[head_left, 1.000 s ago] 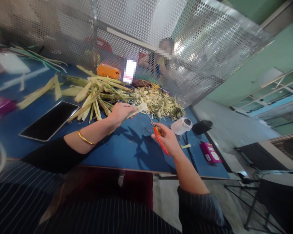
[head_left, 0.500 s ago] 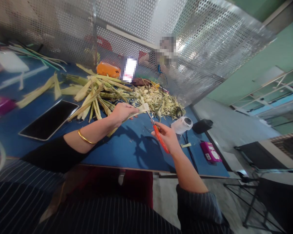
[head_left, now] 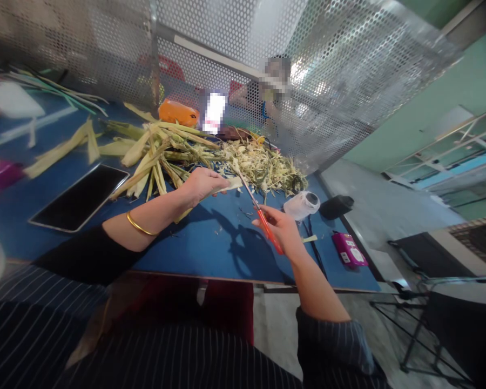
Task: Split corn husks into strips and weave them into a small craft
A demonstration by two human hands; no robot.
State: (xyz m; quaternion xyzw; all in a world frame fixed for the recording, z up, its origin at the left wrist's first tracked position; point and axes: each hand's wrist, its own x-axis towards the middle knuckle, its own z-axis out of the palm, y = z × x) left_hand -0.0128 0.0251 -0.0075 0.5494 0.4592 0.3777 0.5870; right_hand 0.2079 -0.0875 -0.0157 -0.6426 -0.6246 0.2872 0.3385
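Observation:
My left hand (head_left: 204,183) is closed, pinching a pale, flat, husk-like leaf strip (head_left: 234,183) above the blue table. The strip's short end points right, and a longer part hangs below the hand. My right hand (head_left: 281,229) grips scissors (head_left: 270,232) by their red-orange handles. The metal blades slant up and left, look nearly closed, and lie at the strip's right end; I cannot tell whether they touch it. Behind the blades spreads a heap of pale leaf scraps (head_left: 263,167). A bundle of long yellow-green leaf strips (head_left: 154,154) lies beyond my left hand.
A dark-screened tablet or phone (head_left: 81,197) lies at left. A lit phone (head_left: 214,112) and an orange packet (head_left: 178,113) stand behind. At right are a white thread spool (head_left: 302,205), a black roll (head_left: 336,206) and a purple packet (head_left: 349,249). A perforated metal screen (head_left: 227,48) closes the back.
The curled end of the strip beyond the blades is gone, leaving a shorter, straighter end. The scissor blades have closed and shifted slightly up and left. Left hand nearly still.

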